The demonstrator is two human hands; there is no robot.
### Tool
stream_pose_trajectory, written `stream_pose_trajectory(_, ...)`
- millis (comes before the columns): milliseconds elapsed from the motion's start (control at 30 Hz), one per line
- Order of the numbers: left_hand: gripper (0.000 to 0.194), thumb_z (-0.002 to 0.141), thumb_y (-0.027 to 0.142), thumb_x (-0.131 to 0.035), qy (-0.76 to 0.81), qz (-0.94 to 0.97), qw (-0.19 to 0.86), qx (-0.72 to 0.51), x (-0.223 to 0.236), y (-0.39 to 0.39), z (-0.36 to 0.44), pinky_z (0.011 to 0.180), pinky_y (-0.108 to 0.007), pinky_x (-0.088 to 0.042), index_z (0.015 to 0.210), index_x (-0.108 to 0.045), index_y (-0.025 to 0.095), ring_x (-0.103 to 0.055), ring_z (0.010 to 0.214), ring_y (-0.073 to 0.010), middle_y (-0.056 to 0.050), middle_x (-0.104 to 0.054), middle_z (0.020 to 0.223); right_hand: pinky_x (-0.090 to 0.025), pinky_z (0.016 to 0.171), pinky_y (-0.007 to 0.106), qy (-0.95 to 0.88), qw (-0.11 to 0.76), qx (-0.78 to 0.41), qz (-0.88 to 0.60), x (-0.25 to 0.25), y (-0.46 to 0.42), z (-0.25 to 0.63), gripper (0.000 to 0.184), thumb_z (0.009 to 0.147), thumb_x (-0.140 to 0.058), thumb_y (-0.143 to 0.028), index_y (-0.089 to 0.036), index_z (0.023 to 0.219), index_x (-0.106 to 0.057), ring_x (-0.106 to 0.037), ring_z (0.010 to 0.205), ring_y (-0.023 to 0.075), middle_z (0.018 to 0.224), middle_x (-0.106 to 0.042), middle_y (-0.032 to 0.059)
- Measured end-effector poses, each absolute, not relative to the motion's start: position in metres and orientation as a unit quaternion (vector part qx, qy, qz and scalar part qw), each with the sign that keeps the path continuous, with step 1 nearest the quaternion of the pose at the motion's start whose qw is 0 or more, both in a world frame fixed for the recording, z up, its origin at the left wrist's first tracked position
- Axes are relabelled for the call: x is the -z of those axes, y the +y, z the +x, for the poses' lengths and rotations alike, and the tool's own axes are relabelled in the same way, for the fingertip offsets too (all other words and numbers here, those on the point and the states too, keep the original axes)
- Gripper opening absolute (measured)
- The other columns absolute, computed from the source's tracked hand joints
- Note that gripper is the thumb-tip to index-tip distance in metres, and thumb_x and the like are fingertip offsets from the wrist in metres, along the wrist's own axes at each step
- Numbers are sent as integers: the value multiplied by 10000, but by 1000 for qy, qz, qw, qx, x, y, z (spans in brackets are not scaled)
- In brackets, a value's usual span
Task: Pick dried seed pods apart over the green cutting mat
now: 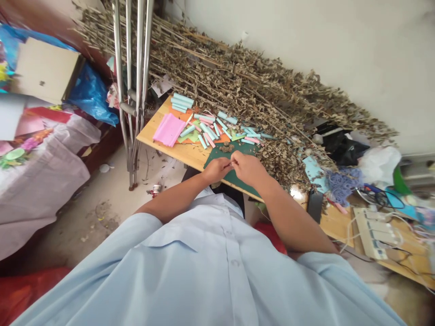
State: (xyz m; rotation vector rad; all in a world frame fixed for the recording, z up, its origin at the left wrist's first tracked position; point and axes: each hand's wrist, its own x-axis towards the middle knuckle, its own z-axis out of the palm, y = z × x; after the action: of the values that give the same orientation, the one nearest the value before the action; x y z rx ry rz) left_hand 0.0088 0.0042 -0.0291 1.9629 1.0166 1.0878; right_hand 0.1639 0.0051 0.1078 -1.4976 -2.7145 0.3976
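Observation:
My left hand (218, 170) and my right hand (245, 166) meet over the near edge of a green mat (212, 156). Their fingers are pinched together at one spot; whatever they hold is too small and covered to make out. Just beyond them lies a small clump of crumbled dried leaves (226, 147). Several pale blue paper rolls (210, 131) and thin pink rolls (209, 140) are scattered behind it, on orange and green sheets. A folded pink paper (169, 130) lies on the left part of the wooden table (149, 131).
A big heap of dried leafy stalks (258, 86) runs along the wall and spills onto the table. Metal crutches (131, 90) stand at the left. On the right are a black phone-like object (315, 206), purple cord (345, 183) and a power strip (370, 233) with cables.

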Motion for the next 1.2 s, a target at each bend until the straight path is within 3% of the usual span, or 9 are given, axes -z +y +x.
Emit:
stream_pose_trajectory(100,286,1017,369,-535,383,755,333,-416,26,3,9,795,-282,-487,972,-721,156,-642,857,-181,-69,-694,881,-488,779,303,-832,140,-177,-507,-95,1,179,181,911,-542,-207,-219,1082,-602,-704,851,222,940,-745,61)
stream_pose_trajectory(167,282,1017,365,-532,384,755,334,-413,25,3,8,807,-287,-490,1011,-725,159,-647,875,-185,-75,-704,906,-507,784,307,-811,182,-191,-522,-86,-3,183,202,896,-559,-214,-221,1093,-603,-709,835,216,928,-746,53)
stream_pose_trajectory(400,262,1013,300,-504,390,762,330,-398,21,2,8,816,-281,-487,903,-703,170,-640,872,-177,-61,-687,872,-513,777,327,-805,178,-195,-531,-77,-8,177,258,891,-538,-198,-218,1141,-598,-718,854,238,985,-753,78)
stream_pose_trajectory(567,246,1004,276,-507,391,765,321,-399,22,3,9,798,-276,-479,903,-700,163,-629,850,-174,-57,-674,847,-474,768,329,-835,126,-148,-515,-80,-4,173,251,919,-478,-197,-181,1152,-570,-708,900,266,969,-742,107)
stream_pose_trajectory(733,235,984,251,-509,395,761,320,-403,28,4,9,758,-272,-477,867,-689,156,-620,807,-168,-58,-659,812,-419,723,335,-866,2,-69,-496,-95,-1,162,237,952,-432,-191,-155,1146,-564,-686,834,287,904,-728,131)
stream_pose_trajectory(933,210,942,202,-512,373,750,336,-431,35,5,10,784,-290,-508,855,-694,146,-652,840,-183,-83,-687,849,-450,760,363,-865,-123,-42,-485,-118,6,135,289,906,-485,-110,-110,1189,-547,-715,874,334,901,-734,186)
stream_pose_trajectory(1100,224,943,191,-508,371,746,340,-437,34,6,10,775,-289,-509,826,-695,152,-654,836,-181,-79,-697,844,-471,753,354,-862,-123,-44,-490,-124,12,127,318,854,-553,-78,-110,1171,-567,-728,895,335,913,-736,198)
stream_pose_trajectory(1200,224,963,242,-542,392,743,335,-426,33,6,10,768,-284,-505,824,-694,152,-643,818,-175,-66,-684,825,-476,740,350,-865,-76,-80,-489,-122,11,140,242,893,-541,-132,-149,1126,-603,-721,849,310,872,-741,155)
